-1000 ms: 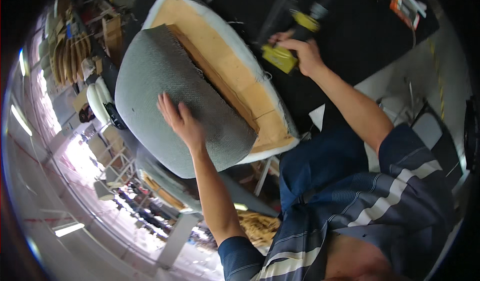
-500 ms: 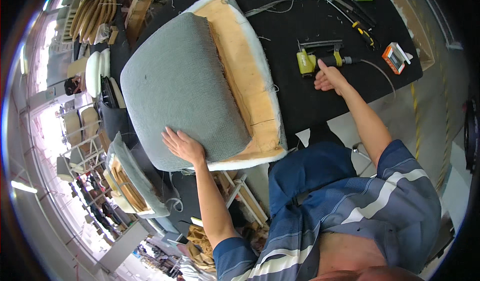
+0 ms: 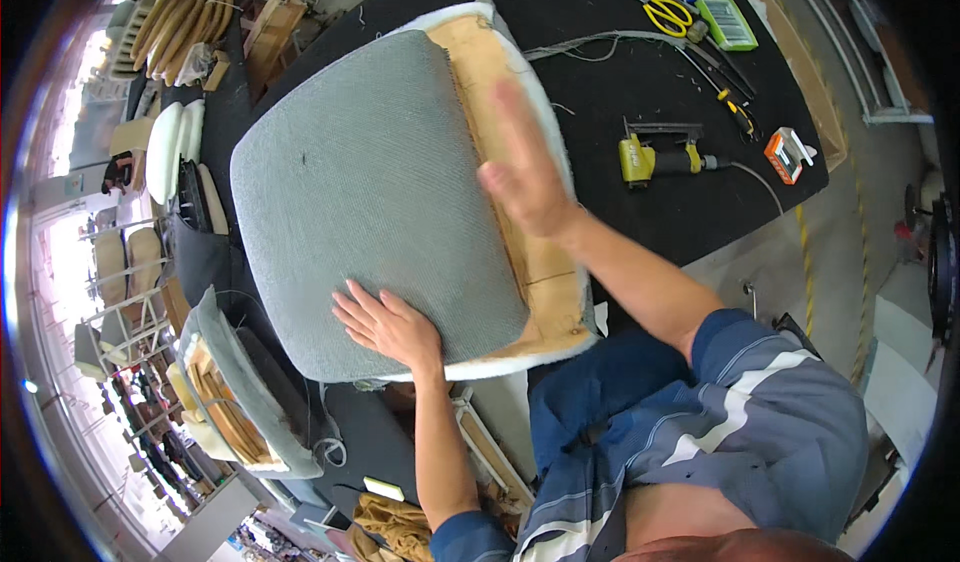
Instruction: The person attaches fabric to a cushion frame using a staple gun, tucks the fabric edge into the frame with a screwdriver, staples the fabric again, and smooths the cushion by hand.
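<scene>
- Your right hand (image 3: pixel 530 182) has moved: half a second ago it was beside the staple gun (image 3: pixel 637 160), and now it is over the wooden part of the upholstered piece (image 3: pixel 370 192). Your left hand (image 3: pixel 392 328) remains on the fabric, near the piece's lower edge.
- The upholstered piece in front of you lies on the black table (image 3: pixel 650 224), its broad face covered in grey woven fabric. That covering looks mostly smooth, with rounded corners and a small dark mark toward the upper left.
- Along its right side you have pale, bare wood (image 3: pixel 475 47) showing past the fabric's rough, frayed edge, and white padding (image 3: pixel 500 363) borders the wood.
- Your left fingers are spread a little and laid flat, the palm down on the grey fabric; they grip nothing.
- Your right fingers are stretched out with the thumb held apart, and the hand holds nothing. It is blurred, so you cannot tell whether it touches the wood or hovers above it.
- The fabric lies under your left hand and reaches well beyond its fingertips; its frayed edge runs just beside your right thumb.
- The staple gun lies to the right, apart from both hands.
</scene>
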`<state>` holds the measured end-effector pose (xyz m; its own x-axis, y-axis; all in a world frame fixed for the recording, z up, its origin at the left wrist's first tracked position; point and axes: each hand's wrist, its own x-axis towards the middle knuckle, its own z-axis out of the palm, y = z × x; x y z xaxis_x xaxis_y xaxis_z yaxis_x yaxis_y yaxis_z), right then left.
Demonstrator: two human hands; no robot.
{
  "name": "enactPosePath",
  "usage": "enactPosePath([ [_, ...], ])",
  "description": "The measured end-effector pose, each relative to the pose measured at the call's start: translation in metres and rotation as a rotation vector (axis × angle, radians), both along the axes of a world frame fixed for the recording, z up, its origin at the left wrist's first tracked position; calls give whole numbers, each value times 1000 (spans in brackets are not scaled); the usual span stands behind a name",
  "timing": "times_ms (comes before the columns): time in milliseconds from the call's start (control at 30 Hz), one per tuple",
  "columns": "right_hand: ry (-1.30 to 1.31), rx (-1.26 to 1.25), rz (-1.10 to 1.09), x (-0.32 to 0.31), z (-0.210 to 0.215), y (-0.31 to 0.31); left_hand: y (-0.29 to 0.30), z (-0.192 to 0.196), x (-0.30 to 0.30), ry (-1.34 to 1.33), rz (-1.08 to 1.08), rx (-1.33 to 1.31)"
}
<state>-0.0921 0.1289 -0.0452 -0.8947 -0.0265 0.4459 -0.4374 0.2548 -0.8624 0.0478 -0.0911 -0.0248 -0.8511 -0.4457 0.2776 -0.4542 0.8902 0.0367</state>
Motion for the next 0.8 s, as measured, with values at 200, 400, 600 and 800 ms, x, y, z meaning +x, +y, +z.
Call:
enactPosePath([
  [200, -178, 32, 107, -15, -61, -49, 5, 7, 1, 0, -29, -10],
  [400, -140, 203, -31, -6, -31, -78, 2, 4, -1, 25, -11, 8],
  [600, 263, 514, 451, 14, -3, -65, 7, 6, -2, 32, 4, 11],
  [800, 338, 592, 168, -138, -36, -60, 14, 8, -8, 34, 26, 16],
])
